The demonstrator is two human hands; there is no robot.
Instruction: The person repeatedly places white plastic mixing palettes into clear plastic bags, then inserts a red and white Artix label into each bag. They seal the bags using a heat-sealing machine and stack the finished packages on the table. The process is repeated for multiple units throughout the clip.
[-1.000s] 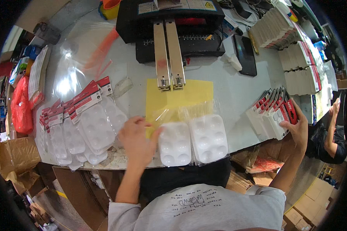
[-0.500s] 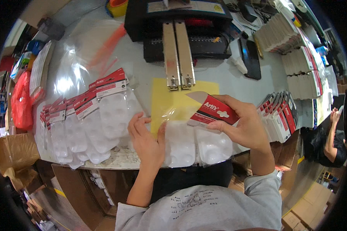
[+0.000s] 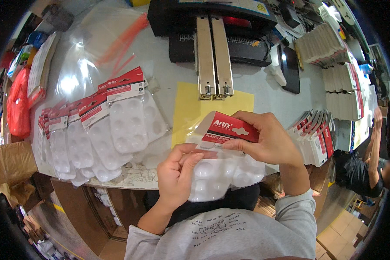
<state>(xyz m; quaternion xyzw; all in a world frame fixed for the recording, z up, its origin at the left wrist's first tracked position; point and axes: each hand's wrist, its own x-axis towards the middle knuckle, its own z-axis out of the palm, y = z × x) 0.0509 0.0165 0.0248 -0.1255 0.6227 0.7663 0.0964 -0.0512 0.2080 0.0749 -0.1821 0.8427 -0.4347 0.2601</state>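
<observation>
My right hand (image 3: 268, 141) grips a folded red and white header card (image 3: 232, 130) with a hang hole, thumb in front and fingers behind. The card sits at the top edge of a bagged white plastic paint palette (image 3: 206, 180). At that palette's upper left, my left hand (image 3: 177, 173) is closed, thumb against fingers, on the clear plastic bag (image 3: 198, 151). Beside it, partly behind my right hand, lies another bagged white palette (image 3: 248, 171). Under the card is a yellow sheet (image 3: 184, 104) on the table.
Carded palettes (image 3: 128, 125) overlap at left, below clear plastic bags (image 3: 80, 65). A black machine with two metal bars (image 3: 212, 56) stands ahead. Folded header cards (image 3: 314, 134) and white card stacks (image 3: 320, 43) are at right, near a black phone (image 3: 290, 69). Another person (image 3: 364, 160) is far right.
My left hand has gone from open fingers to a pinch on the bag and moved right. The card has come down and left onto the palette bag, whose palette now tilts.
</observation>
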